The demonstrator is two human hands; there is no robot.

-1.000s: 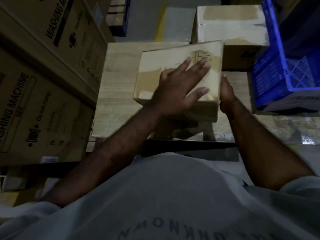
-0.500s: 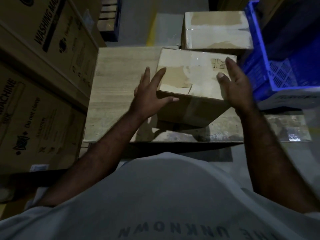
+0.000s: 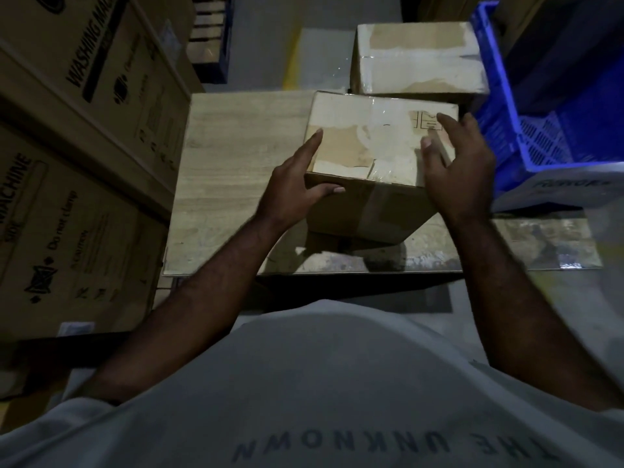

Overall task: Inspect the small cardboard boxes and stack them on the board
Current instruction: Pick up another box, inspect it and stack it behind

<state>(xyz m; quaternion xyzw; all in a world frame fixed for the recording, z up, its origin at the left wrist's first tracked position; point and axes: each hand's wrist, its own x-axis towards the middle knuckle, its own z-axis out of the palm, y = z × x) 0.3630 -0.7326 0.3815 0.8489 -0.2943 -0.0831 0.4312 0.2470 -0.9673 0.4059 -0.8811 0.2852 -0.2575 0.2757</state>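
Observation:
A small taped cardboard box (image 3: 371,143) stands on the pale wooden board (image 3: 236,184), at its right half. My left hand (image 3: 297,187) lies flat against the box's left side, fingers straight, thumb across the front face. My right hand (image 3: 456,167) rests on the box's right top edge with fingers extended over the printed mark. A second small cardboard box (image 3: 415,59) sits just behind the first, at the board's far right corner.
Large washing-machine cartons (image 3: 77,157) rise close along the left. A blue plastic crate (image 3: 553,96) stands at the right, with a white carton (image 3: 557,194) under it. A dark pallet (image 3: 209,32) lies beyond the board on the grey floor.
The box has been turned and set down on the board, further back near the second box. My left hand went from its top to its left side; my right came up onto the right edge.

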